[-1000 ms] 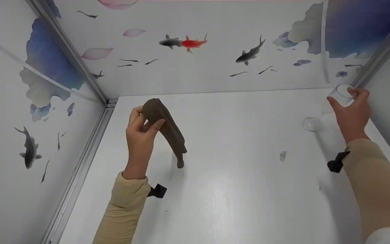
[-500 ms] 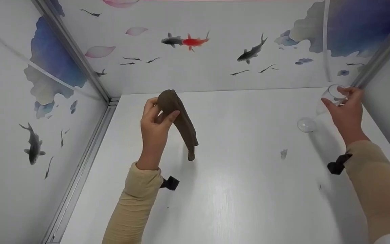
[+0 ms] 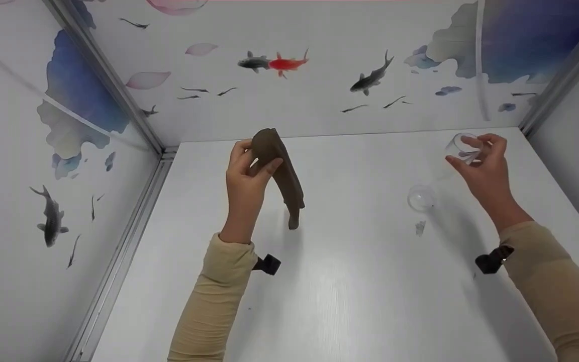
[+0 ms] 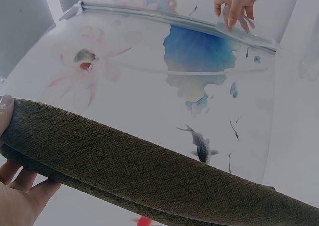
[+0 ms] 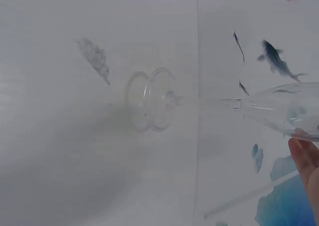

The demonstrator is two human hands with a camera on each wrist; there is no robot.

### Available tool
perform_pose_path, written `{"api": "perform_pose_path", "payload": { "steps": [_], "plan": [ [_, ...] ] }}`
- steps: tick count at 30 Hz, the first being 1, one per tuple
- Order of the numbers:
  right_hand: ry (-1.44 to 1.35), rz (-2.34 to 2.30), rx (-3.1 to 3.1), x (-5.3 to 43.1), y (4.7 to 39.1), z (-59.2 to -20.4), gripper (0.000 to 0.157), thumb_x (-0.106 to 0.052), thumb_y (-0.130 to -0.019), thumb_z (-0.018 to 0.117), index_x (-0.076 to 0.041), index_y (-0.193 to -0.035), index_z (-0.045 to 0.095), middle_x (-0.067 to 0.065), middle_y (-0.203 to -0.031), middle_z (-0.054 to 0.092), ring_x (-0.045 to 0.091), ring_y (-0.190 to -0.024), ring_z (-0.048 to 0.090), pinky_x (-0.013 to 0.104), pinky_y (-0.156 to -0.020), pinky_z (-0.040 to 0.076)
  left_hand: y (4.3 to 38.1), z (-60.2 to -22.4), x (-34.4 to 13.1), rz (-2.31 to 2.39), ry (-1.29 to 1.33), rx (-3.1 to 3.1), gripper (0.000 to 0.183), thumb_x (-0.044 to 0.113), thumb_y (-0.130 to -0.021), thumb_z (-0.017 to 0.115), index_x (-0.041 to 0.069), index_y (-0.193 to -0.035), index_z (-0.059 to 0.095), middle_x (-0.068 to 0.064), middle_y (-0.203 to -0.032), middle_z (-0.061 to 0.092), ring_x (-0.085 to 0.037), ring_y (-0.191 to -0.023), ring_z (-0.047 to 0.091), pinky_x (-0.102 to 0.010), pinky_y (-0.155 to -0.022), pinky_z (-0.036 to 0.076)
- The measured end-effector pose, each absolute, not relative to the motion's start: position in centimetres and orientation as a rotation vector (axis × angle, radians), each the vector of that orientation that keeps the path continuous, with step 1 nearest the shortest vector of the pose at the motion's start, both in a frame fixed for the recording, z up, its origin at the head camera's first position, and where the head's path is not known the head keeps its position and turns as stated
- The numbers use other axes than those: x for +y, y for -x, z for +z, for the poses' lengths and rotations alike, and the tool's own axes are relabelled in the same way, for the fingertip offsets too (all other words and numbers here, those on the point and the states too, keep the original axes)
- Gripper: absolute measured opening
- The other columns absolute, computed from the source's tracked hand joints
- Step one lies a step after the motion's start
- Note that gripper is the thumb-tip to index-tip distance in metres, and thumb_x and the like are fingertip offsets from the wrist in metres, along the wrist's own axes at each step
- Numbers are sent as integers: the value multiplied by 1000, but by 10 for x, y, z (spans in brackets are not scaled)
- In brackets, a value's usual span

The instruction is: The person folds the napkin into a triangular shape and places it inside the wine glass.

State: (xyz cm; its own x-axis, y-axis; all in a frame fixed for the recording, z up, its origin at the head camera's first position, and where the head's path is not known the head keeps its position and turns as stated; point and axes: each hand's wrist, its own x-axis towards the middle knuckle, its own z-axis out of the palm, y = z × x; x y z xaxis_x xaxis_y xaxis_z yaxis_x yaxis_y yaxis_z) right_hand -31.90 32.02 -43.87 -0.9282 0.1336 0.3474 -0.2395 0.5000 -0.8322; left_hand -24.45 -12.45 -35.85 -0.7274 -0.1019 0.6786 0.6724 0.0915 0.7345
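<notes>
My left hand (image 3: pixel 245 193) pinches the top end of a folded brown cloth (image 3: pixel 289 176), thumb on the near side and fingers behind. The rest of the cloth hangs down in a long fold; the left wrist view shows its coarse woven face (image 4: pixel 129 161). On the right, my right hand (image 3: pixel 490 173) grips a clear stemmed glass (image 3: pixel 421 199) by its bowl, thumb and fingers around it near the rim. In the right wrist view the glass's thin stem (image 5: pixel 214 102) leads to a round foot, close over the white table beside its reflection.
A small grey smudge (image 3: pixel 420 229) marks the white table (image 3: pixel 350 281) near the glass's foot. White panels printed with fish and lotus leaves (image 3: pixel 289 110) enclose the back and sides, joined by metal corner rails (image 3: pixel 141 123).
My left hand has moved right and slightly farther back with the cloth. Over the last half second my right hand has carried the glass left, its foot now nearer the smudge.
</notes>
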Motion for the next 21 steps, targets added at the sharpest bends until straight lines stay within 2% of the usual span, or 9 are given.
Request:
{"api": "perform_pose_path", "payload": {
  "steps": [4, 8, 16, 21],
  "plan": [
    [-146, 1445, -2408, 306, 311, -435, 72, -22, -88, 75, -15, -139, 24, 8, -141, 53, 9, -100, 52, 14, -78, 42, 247, -360, -122, -1688, 555, -1788, 29, 4, -83, 77, -9, -107, 69, -11, -114, 51, -24, -109, 55, -38, -93, 50],
    [-188, 1457, -2466, 290, 303, -431, 77, -24, -88, 74, -14, -143, 22, 7, -142, 52, 9, -96, 53, 14, -77, 42, 249, -361, -120, -1690, 548, -1776, 28, 3, -82, 77, -9, -106, 69, -11, -113, 51, -24, -108, 56, -39, -92, 51],
    [-337, 1421, -2494, 252, 292, -426, 78, -28, -86, 76, -11, -144, 26, 3, -138, 55, 12, -107, 54, 18, -86, 42, 247, -363, -119, -1713, 495, -1781, 27, 2, -81, 78, -10, -105, 70, -11, -113, 51, -25, -109, 56, -39, -91, 51],
    [-390, 1423, -2520, 234, 290, -426, 78, -31, -86, 76, -10, -145, 28, 1, -139, 54, 19, -110, 55, 19, -87, 43, 245, -364, -119, -1737, 471, -1776, 27, 0, -80, 78, -10, -105, 70, -11, -113, 51, -25, -107, 57, -37, -90, 52]
  ]
}}
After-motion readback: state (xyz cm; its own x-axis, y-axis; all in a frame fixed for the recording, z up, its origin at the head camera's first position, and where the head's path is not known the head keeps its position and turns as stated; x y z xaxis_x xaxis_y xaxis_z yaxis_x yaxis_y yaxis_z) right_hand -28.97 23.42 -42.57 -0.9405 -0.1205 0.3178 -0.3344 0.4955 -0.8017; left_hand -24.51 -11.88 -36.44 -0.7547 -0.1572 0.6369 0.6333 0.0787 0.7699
